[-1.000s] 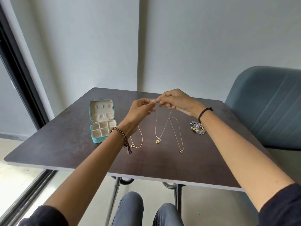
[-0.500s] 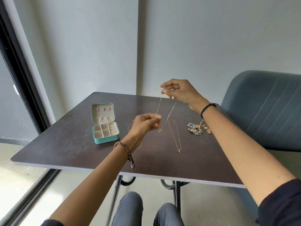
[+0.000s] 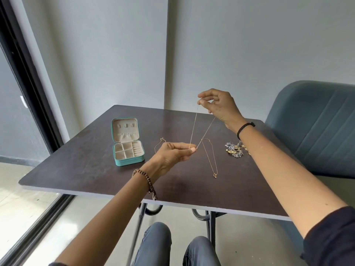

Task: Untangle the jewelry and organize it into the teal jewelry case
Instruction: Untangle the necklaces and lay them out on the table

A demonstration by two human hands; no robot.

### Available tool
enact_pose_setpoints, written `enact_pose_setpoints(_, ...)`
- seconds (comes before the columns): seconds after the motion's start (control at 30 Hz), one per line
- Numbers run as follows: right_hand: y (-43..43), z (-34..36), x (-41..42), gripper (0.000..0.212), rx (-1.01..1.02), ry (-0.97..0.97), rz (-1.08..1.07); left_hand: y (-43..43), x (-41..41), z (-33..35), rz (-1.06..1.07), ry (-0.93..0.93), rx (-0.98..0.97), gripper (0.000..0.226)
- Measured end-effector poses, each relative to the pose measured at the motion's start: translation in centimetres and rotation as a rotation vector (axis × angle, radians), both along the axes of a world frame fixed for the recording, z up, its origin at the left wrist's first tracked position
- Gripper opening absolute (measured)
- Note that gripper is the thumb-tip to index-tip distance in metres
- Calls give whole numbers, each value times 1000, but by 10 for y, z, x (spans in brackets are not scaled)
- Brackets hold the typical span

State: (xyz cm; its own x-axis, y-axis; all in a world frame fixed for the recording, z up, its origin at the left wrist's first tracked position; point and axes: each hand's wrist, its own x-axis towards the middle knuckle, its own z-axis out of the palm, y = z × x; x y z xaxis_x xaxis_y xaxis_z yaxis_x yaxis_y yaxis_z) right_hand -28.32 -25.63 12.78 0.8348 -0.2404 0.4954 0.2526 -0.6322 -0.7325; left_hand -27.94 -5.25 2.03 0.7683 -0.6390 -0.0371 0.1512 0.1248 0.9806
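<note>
honestly the gold chain [image 3: 194, 129] is pinched taut between the raised right hand [image 3: 219, 106] and left hand [image 3: 172, 155]. slack should be kept so it's lowered untwisted into the teal jewelry case [image 3: 128, 143].

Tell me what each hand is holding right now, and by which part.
Both hold one thin gold necklace: the right hand pinches the chain's top, the left hand pinches its lower end, at the pendant.

matt dark wood-grain table [image 3: 92, 169]; teal case [image 3: 128, 159] with a soft cream, velvety lining; thin shiny gold-coloured metal chain [image 3: 194, 129]; blue cloth chair [image 3: 315, 127] at right; brown bead bracelet [image 3: 147, 182].
</note>
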Motion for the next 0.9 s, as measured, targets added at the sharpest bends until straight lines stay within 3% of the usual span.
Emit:
enact_pose_setpoints(0.17, 4, -7, 5, 15, -59, 22, -11, 8, -1, 0, -174, -54, 5, 24)
enact_pose_setpoints(0.33, 8, -16, 10, 13, -69, 54, -26, 10, -1, -3, -182, -32, -19, 21)
enact_pose_setpoints(0.53, 6, -24, 18, 14, -33, 71, -16, 6, 1, -10, -53, -22, 98, 11)
enact_pose_setpoints(0.77, -1, -44, 31, 12, -21, 124, -74, 4, -14, -21, 73, -45, 183, 16)
enact_pose_setpoints(0.9, 0, -61, 40, 9, -134, 168, -92, 6, -17, -30, 142, -273, 252, 33)
